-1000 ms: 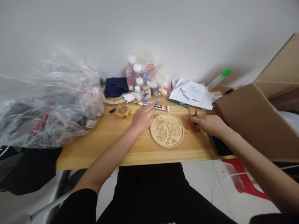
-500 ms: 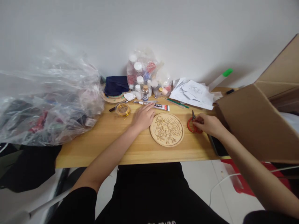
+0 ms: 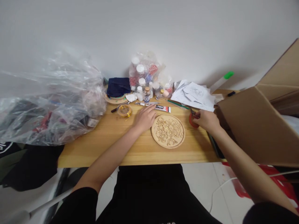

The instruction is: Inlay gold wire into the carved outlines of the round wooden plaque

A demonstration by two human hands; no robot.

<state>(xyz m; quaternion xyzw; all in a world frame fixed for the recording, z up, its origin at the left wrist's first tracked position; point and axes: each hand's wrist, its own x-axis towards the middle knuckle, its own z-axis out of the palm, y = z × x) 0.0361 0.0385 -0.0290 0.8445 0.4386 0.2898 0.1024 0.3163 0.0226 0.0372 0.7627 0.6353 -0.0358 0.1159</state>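
Observation:
A round wooden plaque (image 3: 168, 130) with a carved flower design lies flat on the table, thin gold lines in part of its grooves. My left hand (image 3: 145, 119) rests palm down against its left rim, fingers stretched out and fingertips by a glue tube (image 3: 163, 108) marked "7000". To the right of the plaque, my right hand (image 3: 207, 120) has its fingers closed at a pair of scissors (image 3: 192, 121) with red handles and dark blades. The hand covers part of the scissors. A spool of gold wire (image 3: 124, 110) sits left of my left hand.
Small bottles (image 3: 146, 94) and a bag of capped jars (image 3: 140, 70) stand along the wall. Paper drawings (image 3: 193, 95) lie at back right, beside a cardboard box (image 3: 252, 124). A large plastic bag (image 3: 51, 109) covers the table's left end. A dark blue cloth (image 3: 118, 87) lies behind the spool.
My right hand has shifted up and its fingers now sit nearer the scissors' blades, over part of the handles. My left hand stays beside the plaque. The whole view has moved slightly.

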